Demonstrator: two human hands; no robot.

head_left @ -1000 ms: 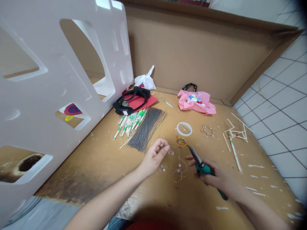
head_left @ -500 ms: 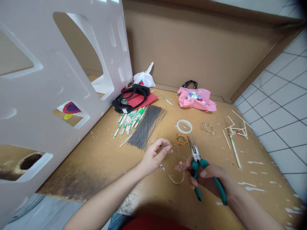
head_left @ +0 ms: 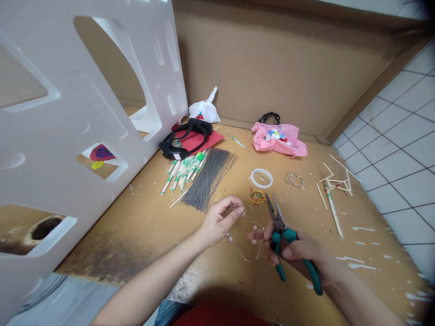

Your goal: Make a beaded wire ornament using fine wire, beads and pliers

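Note:
Between thumb and fingers, my left hand [head_left: 222,218] pinches a thin, clear beaded wire [head_left: 249,260] that loops down over the table. A few small clear beads [head_left: 254,241] sit along its strand. In my right hand [head_left: 295,249] is a pair of needle-nose pliers [head_left: 279,226] with green handles; their jaws point away from me and stand slightly apart. The fingertips of that hand reach beside the wire's loop; whether they touch it I cannot tell. Just beyond the jaws lie a coil of coloured rubber bands [head_left: 257,196] and a white ring spool [head_left: 261,178].
A bundle of grey wires [head_left: 210,181], wrapped chopsticks [head_left: 183,172] and a black headband [head_left: 186,138] lie left of centre. A pink bag [head_left: 279,140] and a white bag [head_left: 205,110] stand at the back. To the right are a beaded bracelet [head_left: 295,181] and a stick frame [head_left: 338,184]. A white plastic panel [head_left: 68,90] rises at left.
The pliers have tilted slightly in my right hand, and its fingers have shifted a little. The wire's loop has moved slightly. My left hand keeps its pinch almost in place.

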